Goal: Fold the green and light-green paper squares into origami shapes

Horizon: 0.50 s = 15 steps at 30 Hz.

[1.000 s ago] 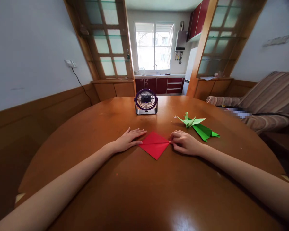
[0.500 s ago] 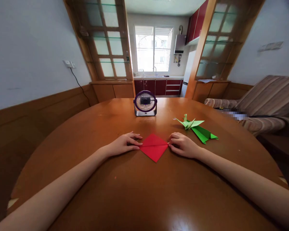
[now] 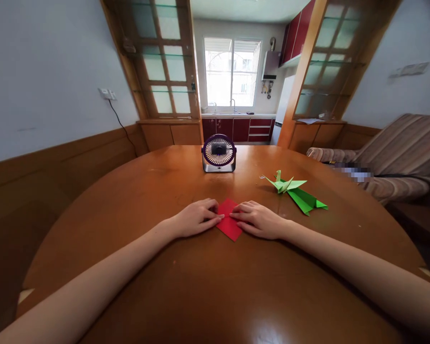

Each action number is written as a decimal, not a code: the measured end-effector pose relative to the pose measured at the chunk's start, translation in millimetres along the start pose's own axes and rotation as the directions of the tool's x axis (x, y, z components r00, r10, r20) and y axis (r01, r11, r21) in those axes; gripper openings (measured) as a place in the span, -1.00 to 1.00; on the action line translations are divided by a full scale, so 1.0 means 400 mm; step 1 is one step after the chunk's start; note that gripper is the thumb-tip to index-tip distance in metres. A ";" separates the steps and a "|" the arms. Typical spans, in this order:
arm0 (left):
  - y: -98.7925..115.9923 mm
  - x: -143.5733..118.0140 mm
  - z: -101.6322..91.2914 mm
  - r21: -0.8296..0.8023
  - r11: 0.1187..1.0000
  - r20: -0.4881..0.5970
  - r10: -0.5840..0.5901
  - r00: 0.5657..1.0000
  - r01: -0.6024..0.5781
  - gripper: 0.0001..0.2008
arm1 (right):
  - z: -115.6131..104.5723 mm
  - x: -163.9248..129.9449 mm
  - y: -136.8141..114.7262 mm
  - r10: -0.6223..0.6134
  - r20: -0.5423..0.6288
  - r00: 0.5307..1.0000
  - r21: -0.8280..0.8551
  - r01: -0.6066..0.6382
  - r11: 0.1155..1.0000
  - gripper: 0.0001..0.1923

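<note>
A red sheet of origami paper [image 3: 232,231] lies diamond-shaped on the table in front of me, a crease running across its middle. My left hand [image 3: 198,218] grips its left corner, the thumb on the crease line and the fingers curled above it. From the other side, my right hand [image 3: 256,220] presses on the right half, its fingertips near the centre of the crease and close to my left thumb. Both side corners are hidden under my hands. To the right of my right hand stands a light green paper crane [image 3: 282,186], touching a darker green folded paper piece [image 3: 306,198].
A small purple desk fan [image 3: 219,152] stands at the far side of the brown wooden table [image 3: 186,296]. A small clear ring-like bit [image 3: 262,177] lies left of the crane. A striped armchair [image 3: 397,148] is beyond the table on the right.
Both hands have slid inward from the paper's side corners towards its middle, covering more of it. The view has shifted slightly; the fan and green papers stay in place.
</note>
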<state>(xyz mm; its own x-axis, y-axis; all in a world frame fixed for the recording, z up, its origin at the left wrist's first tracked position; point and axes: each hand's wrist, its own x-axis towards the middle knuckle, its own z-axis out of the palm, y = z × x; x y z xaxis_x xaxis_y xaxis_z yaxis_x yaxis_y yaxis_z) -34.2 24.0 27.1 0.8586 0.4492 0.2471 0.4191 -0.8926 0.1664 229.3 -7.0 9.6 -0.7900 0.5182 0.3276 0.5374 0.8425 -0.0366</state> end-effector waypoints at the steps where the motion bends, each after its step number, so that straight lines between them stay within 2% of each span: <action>1: -0.005 -0.001 -0.004 -0.022 1.000 0.003 -0.017 1.000 0.017 -0.57 | -0.001 -0.002 0.002 0.006 0.000 1.000 0.003 -0.006 1.000 -0.64; 7: -0.052 -0.040 -0.034 -0.176 0.970 0.030 -0.165 0.986 0.168 -0.56 | -0.006 -0.021 0.012 0.040 -0.005 0.999 0.045 -0.040 0.998 -0.66; 11: -0.070 -0.058 -0.035 -0.268 0.942 0.049 -0.195 0.980 0.200 -0.55 | -0.006 -0.023 0.010 0.053 0.001 0.999 0.049 -0.053 0.997 -0.65; 15: -0.074 -0.050 -0.014 -0.298 0.937 -0.055 -0.209 0.976 0.183 -0.59 | -0.001 -0.016 0.000 0.071 -0.046 0.996 0.046 -0.069 0.997 -0.66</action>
<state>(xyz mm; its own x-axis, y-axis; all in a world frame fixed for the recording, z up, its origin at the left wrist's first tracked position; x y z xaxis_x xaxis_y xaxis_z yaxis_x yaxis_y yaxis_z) -65.6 41.6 22.6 0.7345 0.6271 0.2593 0.4622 -0.7421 0.4855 234.3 -10.3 7.9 -0.7351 0.5697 0.3675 0.5769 0.8104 -0.1024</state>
